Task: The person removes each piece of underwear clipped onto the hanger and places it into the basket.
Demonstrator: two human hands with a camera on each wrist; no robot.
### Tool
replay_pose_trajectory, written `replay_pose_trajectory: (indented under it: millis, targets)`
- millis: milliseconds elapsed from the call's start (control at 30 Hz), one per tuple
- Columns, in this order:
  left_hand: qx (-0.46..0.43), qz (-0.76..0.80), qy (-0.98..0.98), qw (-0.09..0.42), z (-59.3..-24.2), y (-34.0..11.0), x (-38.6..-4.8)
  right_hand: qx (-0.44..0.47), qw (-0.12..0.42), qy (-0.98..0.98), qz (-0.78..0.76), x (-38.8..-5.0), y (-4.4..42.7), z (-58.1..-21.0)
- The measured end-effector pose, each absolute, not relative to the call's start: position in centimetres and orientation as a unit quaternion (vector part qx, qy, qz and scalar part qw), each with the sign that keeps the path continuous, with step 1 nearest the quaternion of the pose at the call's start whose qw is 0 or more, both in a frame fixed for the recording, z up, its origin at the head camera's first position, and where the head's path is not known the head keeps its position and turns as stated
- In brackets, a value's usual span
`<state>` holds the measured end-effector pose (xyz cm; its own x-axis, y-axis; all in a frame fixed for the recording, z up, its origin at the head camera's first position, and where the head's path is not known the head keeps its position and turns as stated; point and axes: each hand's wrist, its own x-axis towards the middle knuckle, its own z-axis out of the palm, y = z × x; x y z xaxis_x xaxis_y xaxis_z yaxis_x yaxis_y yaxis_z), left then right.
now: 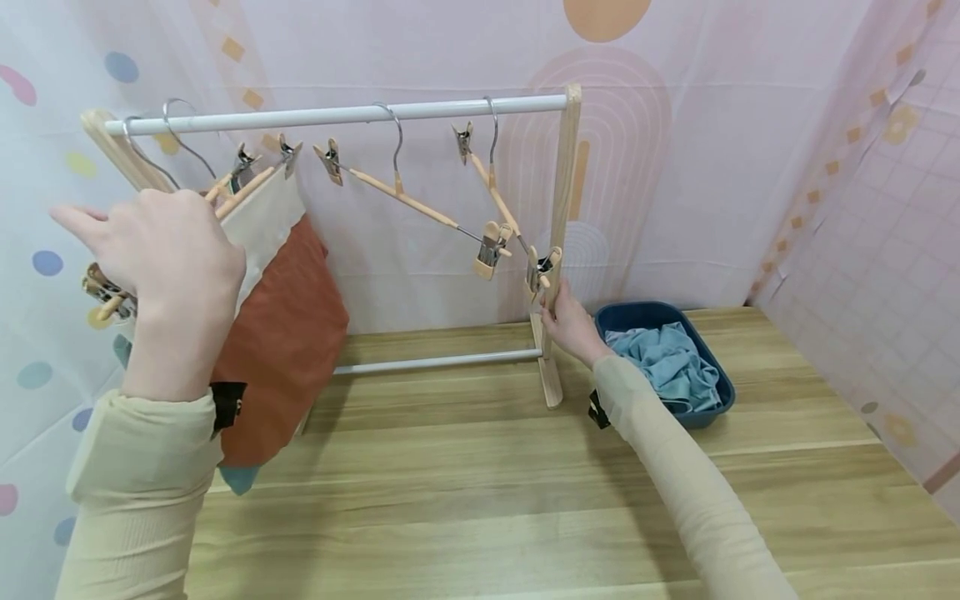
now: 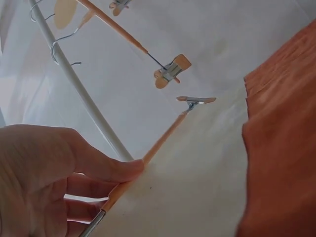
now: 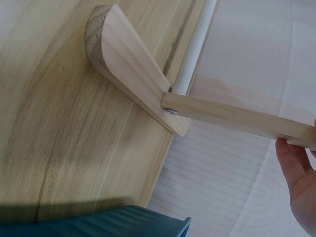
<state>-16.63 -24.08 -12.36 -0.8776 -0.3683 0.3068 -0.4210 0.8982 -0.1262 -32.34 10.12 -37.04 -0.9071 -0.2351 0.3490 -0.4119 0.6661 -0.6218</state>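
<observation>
At the left end of the clothes rack, my left hand (image 1: pixel 180 267) pinches the wooden bar of a clip hanger (image 2: pixel 165 134) between thumb and fingers. From that hanger's clips hangs a cloth (image 1: pixel 281 333), cream at the top and rust-orange below, partly hidden by my forearm. My right hand (image 1: pixel 574 327) grips the rack's right wooden post (image 1: pixel 566 179) low down, with fingertips against the wood in the right wrist view. Two bare clip hangers, one mid-rail (image 1: pixel 401 193) and one near the post (image 1: pixel 495 193), hang from the white rail (image 1: pixel 300 118).
A blue basin (image 1: pixel 722 385) holding crumpled light-blue cloth (image 1: pixel 667 358) stands right of the rack. A second hanger hook (image 1: pixel 176 125) sits at the rail's left end. The rack's foot (image 3: pixel 133 69) rests on the wooden table (image 1: pixel 450 500). Patterned curtains hang behind.
</observation>
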Motion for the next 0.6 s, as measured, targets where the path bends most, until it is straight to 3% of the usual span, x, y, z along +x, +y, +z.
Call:
replay_pose_trajectory:
  millis: [600]
  targets:
    - [0.195,0.081,-0.961,0.176,-13.03,-23.63,-15.94,0.177,0.135,-0.905,0.361,-32.4,10.09,-37.34]
